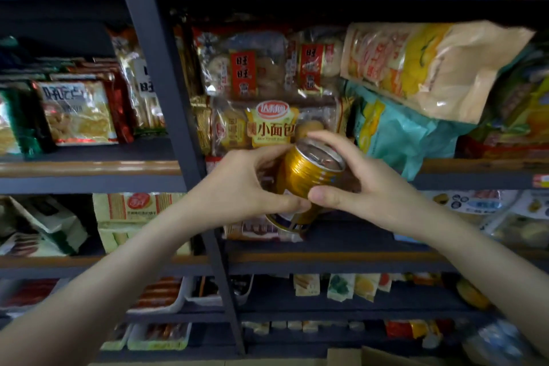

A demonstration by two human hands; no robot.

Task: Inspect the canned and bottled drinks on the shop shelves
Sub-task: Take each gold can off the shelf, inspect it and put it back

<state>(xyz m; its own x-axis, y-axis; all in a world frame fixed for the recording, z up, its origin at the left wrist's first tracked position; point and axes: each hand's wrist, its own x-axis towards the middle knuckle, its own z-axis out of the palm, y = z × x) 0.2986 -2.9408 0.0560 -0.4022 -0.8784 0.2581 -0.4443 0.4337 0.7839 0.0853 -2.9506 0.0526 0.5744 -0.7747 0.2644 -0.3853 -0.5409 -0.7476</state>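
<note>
Gripping gold can | left hand, right hand curled round it

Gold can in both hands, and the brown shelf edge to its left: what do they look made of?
Gold can: metal, it seems; glossy gold wall with ribbed rings, silvery lid with a rolled rim. Brown shelf edge: probably varnished wood or a wood-look strip; rounded, soft sheen, too blurred to say which.

the can sits between the left hand and the right hand, in front of the shelves. behind it a bread packet lies on a shelf, with cracker bags stacked on top. an upright post stands left of them.
</note>
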